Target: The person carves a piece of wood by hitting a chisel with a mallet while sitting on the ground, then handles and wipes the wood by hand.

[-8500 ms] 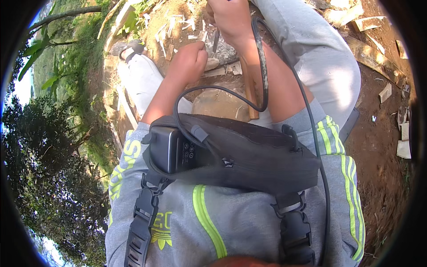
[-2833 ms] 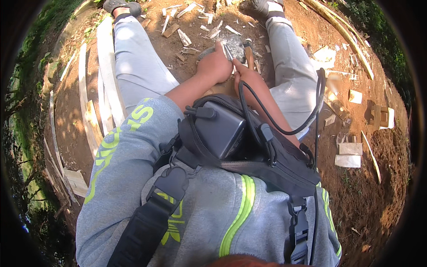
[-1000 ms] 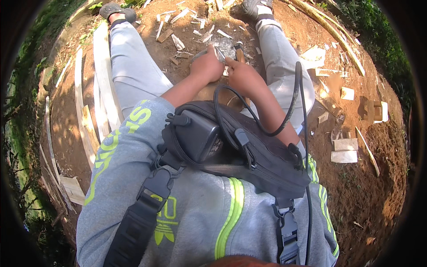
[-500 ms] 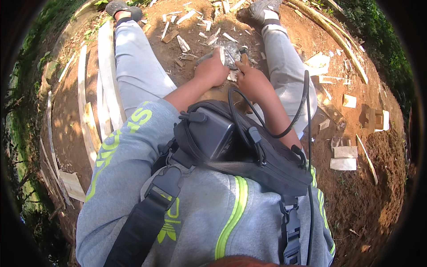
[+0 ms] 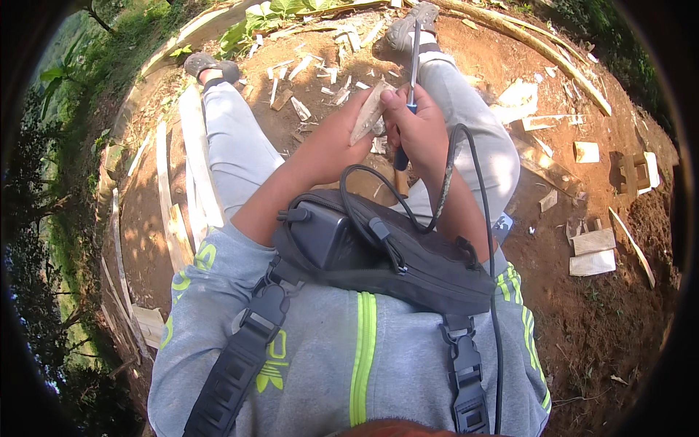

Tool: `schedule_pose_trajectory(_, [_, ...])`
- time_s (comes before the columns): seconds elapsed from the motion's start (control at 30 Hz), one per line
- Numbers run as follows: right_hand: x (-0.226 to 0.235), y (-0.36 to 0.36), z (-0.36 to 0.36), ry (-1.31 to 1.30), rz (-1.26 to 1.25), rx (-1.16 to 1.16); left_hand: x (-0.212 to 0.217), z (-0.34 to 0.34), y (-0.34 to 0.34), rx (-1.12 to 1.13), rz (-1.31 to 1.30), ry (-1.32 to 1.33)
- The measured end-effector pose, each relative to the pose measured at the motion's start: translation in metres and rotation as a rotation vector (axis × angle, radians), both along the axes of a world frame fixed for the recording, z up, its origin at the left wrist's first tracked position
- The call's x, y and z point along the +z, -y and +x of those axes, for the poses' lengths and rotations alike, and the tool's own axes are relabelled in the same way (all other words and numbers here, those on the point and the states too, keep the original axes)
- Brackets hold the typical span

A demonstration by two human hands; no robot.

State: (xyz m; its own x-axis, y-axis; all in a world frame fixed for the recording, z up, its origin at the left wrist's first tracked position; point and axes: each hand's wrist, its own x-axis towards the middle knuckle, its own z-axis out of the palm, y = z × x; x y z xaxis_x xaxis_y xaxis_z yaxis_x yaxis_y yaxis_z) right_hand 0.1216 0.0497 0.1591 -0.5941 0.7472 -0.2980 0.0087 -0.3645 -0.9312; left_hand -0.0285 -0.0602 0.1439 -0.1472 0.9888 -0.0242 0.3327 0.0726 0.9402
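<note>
Now | left hand [image 5: 342,135] grips pale tapered wood piece [image 5: 368,113] | right hand [image 5: 416,124] grips blue-handled chisel [image 5: 409,87]

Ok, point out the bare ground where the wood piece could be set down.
Bare dirt lies right of the right leg, short of the wood blocks. Another patch sits between the left leg and the planks. Between the shoes, wood chips crowd the ground.

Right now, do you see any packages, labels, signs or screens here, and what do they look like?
No packages, signs or screens show.
Sweatshirt print: lime-green leaf-shaped logo on the grey chest, beside the black strap.
Sleeve print: lime-green lettering on the left shoulder, partly hidden.
</note>
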Motion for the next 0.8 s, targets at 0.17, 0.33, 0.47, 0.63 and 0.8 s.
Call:
schedule_pose_trajectory(0.17, [0.021, 0.007, 0.005, -0.104, 0.050, 0.050, 0.025, 0.005, 0.009, 0.017, 0.054, -0.005])
schedule_pose_trajectory(0.33, [0.040, 0.008, 0.016, -0.246, -0.144, 0.051, 0.045, 0.015, 0.016, -0.018, 0.108, 0.009])
schedule_pose_trajectory(0.47, [0.050, 0.012, 0.021, -0.133, -0.037, 0.066, 0.060, 0.022, 0.017, -0.007, 0.062, -0.026])
schedule_pose_trajectory(0.63, [0.048, 0.017, 0.024, -0.110, 0.108, 0.136, 0.056, 0.020, 0.021, -0.017, 0.127, -0.060])
schedule_pose_trajectory(0.8, [0.044, 0.013, 0.032, -0.086, 0.015, 0.200, 0.062, 0.016, 0.029, 0.036, -0.102, 0.567])
